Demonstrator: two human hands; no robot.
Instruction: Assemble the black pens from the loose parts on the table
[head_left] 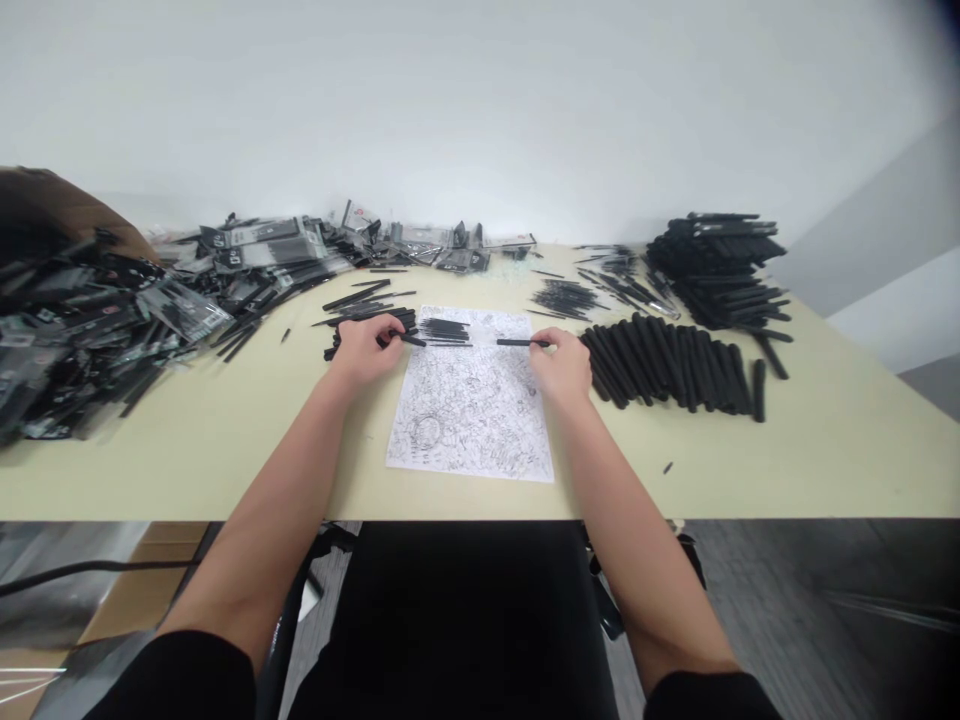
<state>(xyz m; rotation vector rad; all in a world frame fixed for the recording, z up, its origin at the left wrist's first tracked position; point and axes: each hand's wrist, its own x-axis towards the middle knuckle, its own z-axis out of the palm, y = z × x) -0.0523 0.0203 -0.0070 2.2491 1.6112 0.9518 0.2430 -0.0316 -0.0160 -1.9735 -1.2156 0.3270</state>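
My left hand [364, 352] is closed in a pinch on a short black pen piece [412, 339], just left of the paper's top edge. Opposite it, my right hand [564, 366] grips a slim black pen [514, 343] that points left over the paper. Between the hands, thin black refills [444, 330] lie side by side on the white sheet of paper [471, 420], which is covered in scribbles. More black pen pieces [360, 302] lie behind and under my left hand. Beside my right hand stretches a row of thick black pen barrels [667, 362].
A large heap of clear-and-black packets [75, 330] fills the table's left side, in front of a cardboard box [82, 205]. Further packets [435, 245] line the wall. A stack of black pens [720, 270] rises at back right, near loose thin refills [566, 298].
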